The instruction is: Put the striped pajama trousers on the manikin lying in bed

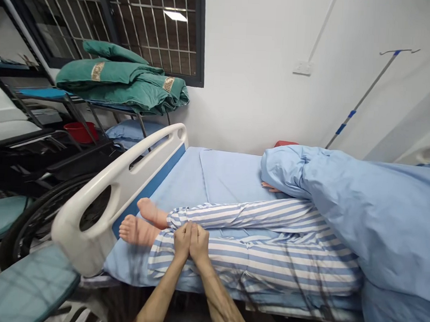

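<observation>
My left hand (182, 241) and my right hand (199, 243) are closed side by side, thumbs together and backs up. Both rest over the lower part of the nearer leg of the striped trousers (267, 259), and reach the gap between the two legs. My fingertips are curled out of sight, so I cannot tell whether they grip cloth. The blue and white trousers clothe a figure lying on the bed, with two bare feet (140, 230) just left of my hands. A light blue quilt (390, 215) covers the upper body. Fingers of a hand (270, 187) show under its edge.
A white footboard (89, 197) rises at the bed's left end. Beyond it stand a wheelchair (24, 237) and a rack with folded green quilts (125, 80). An IV pole (364, 97) leans at the right, by the white wall (250, 61). A teal padded surface (28, 285) lies lower left.
</observation>
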{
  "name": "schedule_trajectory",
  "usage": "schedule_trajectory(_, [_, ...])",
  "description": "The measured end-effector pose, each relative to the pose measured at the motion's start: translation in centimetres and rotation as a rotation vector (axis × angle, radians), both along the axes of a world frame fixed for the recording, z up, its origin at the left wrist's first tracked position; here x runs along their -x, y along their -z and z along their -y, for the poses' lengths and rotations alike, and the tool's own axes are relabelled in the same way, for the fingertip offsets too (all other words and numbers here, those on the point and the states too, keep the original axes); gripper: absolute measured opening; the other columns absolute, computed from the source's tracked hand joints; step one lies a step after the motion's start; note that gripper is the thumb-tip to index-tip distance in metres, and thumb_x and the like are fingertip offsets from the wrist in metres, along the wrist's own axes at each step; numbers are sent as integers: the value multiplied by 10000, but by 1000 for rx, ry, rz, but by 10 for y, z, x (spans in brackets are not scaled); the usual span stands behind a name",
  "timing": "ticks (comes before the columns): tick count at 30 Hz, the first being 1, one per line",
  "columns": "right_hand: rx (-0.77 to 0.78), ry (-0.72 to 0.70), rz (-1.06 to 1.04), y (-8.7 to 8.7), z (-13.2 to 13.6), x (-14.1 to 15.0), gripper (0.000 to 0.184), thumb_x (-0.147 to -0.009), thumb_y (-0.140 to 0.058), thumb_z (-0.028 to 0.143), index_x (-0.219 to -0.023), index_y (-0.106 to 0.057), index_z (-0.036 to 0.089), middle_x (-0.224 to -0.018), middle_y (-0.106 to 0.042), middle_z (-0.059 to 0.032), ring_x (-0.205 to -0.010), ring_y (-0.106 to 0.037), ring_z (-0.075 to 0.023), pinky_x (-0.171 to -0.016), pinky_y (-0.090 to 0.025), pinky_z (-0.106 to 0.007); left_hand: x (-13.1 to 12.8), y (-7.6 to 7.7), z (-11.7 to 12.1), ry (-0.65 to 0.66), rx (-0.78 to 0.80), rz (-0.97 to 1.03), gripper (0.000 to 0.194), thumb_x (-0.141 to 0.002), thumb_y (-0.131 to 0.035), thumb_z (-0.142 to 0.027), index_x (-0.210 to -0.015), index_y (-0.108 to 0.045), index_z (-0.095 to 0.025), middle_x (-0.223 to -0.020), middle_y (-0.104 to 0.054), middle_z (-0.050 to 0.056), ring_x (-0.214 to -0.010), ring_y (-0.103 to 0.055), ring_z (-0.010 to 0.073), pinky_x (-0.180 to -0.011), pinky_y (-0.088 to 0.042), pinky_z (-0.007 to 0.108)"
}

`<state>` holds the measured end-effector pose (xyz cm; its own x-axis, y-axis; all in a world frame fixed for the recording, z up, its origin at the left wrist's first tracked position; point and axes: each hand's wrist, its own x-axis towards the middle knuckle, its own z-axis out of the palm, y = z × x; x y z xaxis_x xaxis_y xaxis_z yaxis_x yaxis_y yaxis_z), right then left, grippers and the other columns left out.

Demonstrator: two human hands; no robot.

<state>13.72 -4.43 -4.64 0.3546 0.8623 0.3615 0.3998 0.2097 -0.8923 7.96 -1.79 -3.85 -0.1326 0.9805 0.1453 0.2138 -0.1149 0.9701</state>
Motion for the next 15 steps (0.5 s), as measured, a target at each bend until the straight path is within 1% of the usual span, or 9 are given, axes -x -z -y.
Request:
schedule_trajectory(1, [10, -2, -17, -1, 0, 0, 378, -916, -326, 300, -616, -516, 171, -550, -567, -21, -517, -501, -119, -519, -294, -235, 0, 6, 0, 13, -9, -46, 364, -733, -466, -447, -488, -393, -189, -461, -388, -31, -497, -356, 104, -486, -312, 232])
schedule_trajectory(3, [24, -4, -32, -1, -1, 1, 376, -910, -333, 303, -601, -501, 171, -542, -557, -17, -515, -487, -114, -522, -299, -231, 2, 10, 0, 12, -20, -109, 364, -741, -444, -451, -494, -402, -187, -460, -405, -26, -497, -367, 106, -496, -316, 233])
schedule_trajectory(7, [44, -7, -54, -1, -4, -1, 383, -899, -350, 329, -564, -452, 174, -512, -513, 2, -501, -445, -104, -512, -287, -227, 3, 5, 0, -9, -29, -208, 384, -767, -393, -460, -504, -417, -182, -465, -445, -11, -507, -404, 116, -513, -315, 233])
schedule_trajectory(9, [59, -17, -54, -7, -3, -8, 393, -891, -364, 343, -541, -427, 174, -493, -480, 13, -494, -418, -98, -503, -269, -227, 1, 1, 0, -9, -26, -275, 397, -778, -374, -457, -500, -426, -179, -470, -467, -3, -511, -418, 118, -523, -311, 231])
schedule_trajectory(11, [58, -43, -35, -24, 2, -20, 402, -887, -374, 348, -527, -408, 173, -480, -439, 27, -490, -393, -91, -500, -251, -227, -2, -1, 1, 20, -25, -356, 399, -787, -366, -441, -504, -454, -173, -488, -496, 3, -525, -433, 118, -539, -305, 227])
schedule_trajectory(13, [26, -71, -6, -49, 11, -35, 413, -891, -373, 349, -518, -377, 173, -465, -381, 45, -478, -357, -80, -497, -231, -227, -4, -2, 2, 40, -17, -432, 392, -797, -365, -417, -514, -479, -170, -505, -511, 2, -539, -440, 114, -553, -294, 220])
schedule_trajectory(15, [-25, -78, 20, -75, 21, -49, 424, -899, -368, 351, -514, -333, 177, -456, -316, 60, -463, -311, -70, -493, -216, -228, -6, -2, 2, 34, -9, -482, 393, -813, -359, -403, -522, -482, -169, -513, -504, -4, -549, -436, 107, -562, -282, 215])
